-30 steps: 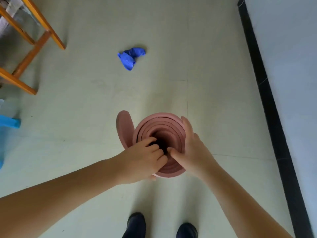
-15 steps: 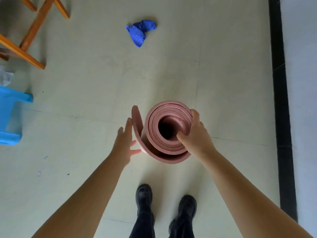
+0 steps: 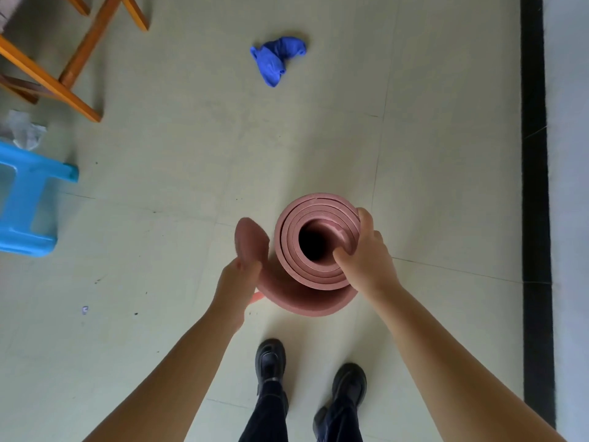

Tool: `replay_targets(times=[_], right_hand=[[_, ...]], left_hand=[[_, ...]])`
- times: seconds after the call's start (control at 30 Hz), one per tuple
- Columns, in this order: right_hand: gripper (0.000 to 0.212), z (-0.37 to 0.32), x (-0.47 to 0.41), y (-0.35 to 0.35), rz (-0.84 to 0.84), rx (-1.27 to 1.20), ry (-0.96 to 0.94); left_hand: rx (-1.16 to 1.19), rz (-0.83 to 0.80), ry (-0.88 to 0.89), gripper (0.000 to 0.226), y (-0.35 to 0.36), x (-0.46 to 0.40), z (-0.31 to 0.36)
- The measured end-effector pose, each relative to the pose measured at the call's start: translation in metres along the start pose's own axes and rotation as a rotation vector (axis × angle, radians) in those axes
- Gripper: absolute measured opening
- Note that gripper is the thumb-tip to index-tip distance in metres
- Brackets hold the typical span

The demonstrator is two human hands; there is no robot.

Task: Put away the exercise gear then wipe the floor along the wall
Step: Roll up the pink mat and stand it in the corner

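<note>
The right hand point(image 3: 366, 260) has its thumb hooked inside the core and its fingers point(image 3: 366, 218) curled over the outer wraps, gripping the top rim of the pink yoga mat point(image 3: 314, 275) at about three o'clock of the coil. The left hand point(image 3: 237, 287) grips the loose outer flap point(image 3: 250, 240), thumb on its face, at about nine o'clock of the roll. The mat stands on end on the floor point(image 3: 191, 186), just ahead of the person's black shoes point(image 3: 270, 362), with the tail hanging slack and bulging round the six o'clock side.

To do this step well, I judge the right hand should hold the core steady while the left draws the flap snug round the coil, keeping the edges level so the roll does not telescope.

The blue cloth point(image 3: 275, 62) lies crumpled at twelve o'clock, well apart. The dark skirting point(image 3: 535, 186) along the wall runs down the three o'clock side.
</note>
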State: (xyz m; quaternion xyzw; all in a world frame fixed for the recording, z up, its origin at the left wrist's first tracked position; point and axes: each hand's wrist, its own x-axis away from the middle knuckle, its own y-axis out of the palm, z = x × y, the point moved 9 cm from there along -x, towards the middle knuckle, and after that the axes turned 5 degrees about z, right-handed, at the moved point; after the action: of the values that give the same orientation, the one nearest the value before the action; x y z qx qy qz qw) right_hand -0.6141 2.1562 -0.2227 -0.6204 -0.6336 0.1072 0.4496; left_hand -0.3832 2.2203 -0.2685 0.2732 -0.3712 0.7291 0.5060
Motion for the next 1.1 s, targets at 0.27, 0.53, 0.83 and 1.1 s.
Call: replay_targets(times=[0.27,0.53,0.83,1.1], right_hand=[[0.068,-0.022,0.006,0.020,-0.092,0.135,-0.125],[0.067,-0.017,-0.004,0.015,-0.124,0.158,-0.168],[0.042,0.055,0.060,-0.010,-0.051,-0.171,0.154],[0.042,0.096,0.175,-0.061,-0.039,-0.209,0.273]], left_hand=[[-0.239,0.256,0.293,0.031,-0.029,-0.010,0.072],[-0.571,-0.069,0.384,0.059,0.027,-0.002,0.076],[-0.735,-0.130,0.491,0.056,0.055,0.061,0.046],[-0.797,-0.309,0.507,0.055,0.074,0.163,0.002]])
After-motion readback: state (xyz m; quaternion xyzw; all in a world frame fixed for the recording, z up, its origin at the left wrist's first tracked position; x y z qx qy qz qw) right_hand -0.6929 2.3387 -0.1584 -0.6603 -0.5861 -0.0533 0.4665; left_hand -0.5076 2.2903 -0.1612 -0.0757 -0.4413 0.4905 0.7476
